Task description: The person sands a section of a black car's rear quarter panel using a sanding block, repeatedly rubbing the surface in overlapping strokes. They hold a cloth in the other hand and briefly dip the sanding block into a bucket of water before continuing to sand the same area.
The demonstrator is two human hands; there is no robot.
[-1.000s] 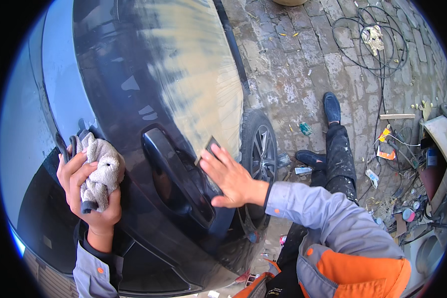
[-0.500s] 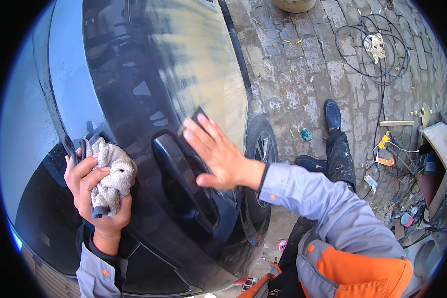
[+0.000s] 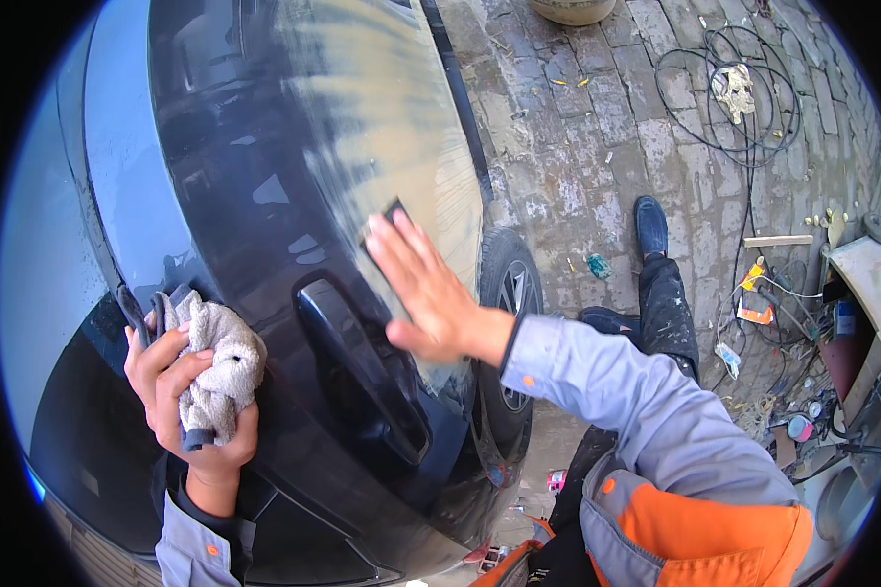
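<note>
sanding block (image 3: 390, 217), small and dark, lies flat on the dull tan sanded patch (image 3: 392, 127) of the dark car door (image 3: 264, 147), pinned under the fingers (image 3: 394, 247) of the right hand (image 3: 423, 293). those fingers are stretched out straight and side by side, pressing down on the block rather than curling round it; only the block's upper corner shows past the fingertips. the palm sits just above and right of the black door handle (image 3: 362, 372). the left hand (image 3: 188, 391) is lower left, its fingers clamped around a crumpled grey rag (image 3: 215, 367) held against the door beside the window edge. both sleeves are grey, with orange on the jacket. a wheel (image 3: 514, 313) shows past the door, and beyond it the brick paving (image 3: 578, 147) carries a loop of cable (image 3: 744, 78) and scattered clutter at the right.
</note>
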